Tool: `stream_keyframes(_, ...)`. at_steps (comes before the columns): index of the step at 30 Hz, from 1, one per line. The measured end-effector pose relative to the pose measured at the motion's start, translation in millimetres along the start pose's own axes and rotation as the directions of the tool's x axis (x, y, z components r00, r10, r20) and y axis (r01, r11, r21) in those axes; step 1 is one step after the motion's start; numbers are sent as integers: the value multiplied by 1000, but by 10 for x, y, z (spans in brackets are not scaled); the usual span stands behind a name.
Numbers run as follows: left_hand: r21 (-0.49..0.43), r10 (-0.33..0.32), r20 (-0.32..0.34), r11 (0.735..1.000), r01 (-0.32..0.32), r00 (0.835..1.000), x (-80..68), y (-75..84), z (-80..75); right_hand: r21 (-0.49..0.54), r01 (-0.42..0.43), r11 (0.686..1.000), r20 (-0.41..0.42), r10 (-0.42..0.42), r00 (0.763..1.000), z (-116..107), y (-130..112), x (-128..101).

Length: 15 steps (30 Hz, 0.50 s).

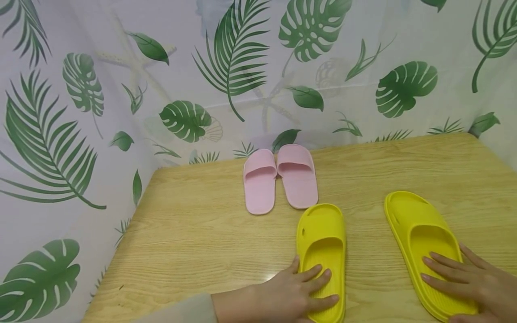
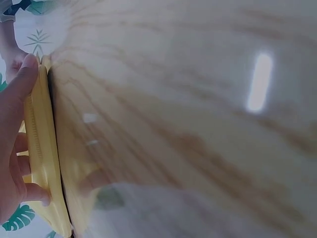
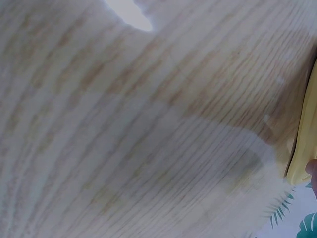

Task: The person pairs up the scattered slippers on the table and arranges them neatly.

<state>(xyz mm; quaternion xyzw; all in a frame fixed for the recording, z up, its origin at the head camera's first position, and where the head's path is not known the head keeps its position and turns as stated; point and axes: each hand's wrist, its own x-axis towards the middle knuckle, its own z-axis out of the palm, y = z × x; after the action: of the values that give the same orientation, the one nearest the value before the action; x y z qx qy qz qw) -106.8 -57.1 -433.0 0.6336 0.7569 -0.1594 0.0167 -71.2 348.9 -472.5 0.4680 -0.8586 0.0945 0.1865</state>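
Note:
Two yellow slippers lie on the wooden table, toes pointing away from me and set apart. On the footbed of the left yellow slipper (image 1: pixel 323 226) rests my left hand (image 1: pixel 282 294), fingers spread and thumb by its left edge. In the left wrist view the thumb (image 2: pixel 26 74) touches the rim of that slipper (image 2: pixel 42 144). My right hand (image 1: pixel 480 282) lies with spread fingers over the footbed of the right yellow slipper (image 1: pixel 416 211), which is angled outward at the heel. The right wrist view catches only this slipper's edge (image 3: pixel 307 124) and a fingertip (image 3: pixel 312 167).
A pair of pink slippers (image 1: pixel 260 193) stands side by side at the back of the wood-grain table (image 1: pixel 194 233), toes near the wall. Leaf-patterned cloth (image 1: pixel 250 58) covers the back wall and sides. Light glares off the tabletop in both wrist views.

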Motion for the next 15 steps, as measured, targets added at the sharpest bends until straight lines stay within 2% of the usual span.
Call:
stream_keyframes(7, 46, -10, -16, 999, 11, 1000, 58, 6, -12, -12, -2, 1000, 19, 3, 1000, -6, 13, 0)
stream_keyframes(11, 38, -17, -3, 999, 17, 1000, 101, 2, -23, -23, 2, 1000, 21, -1, 1000, -4, 26, 0)
stream_keyframes(15, 35, -23, -17, 999, 23, 1000, 132, 2, -26, -17, 2, 1000, 19, -1, 1000, -1, 28, 5)
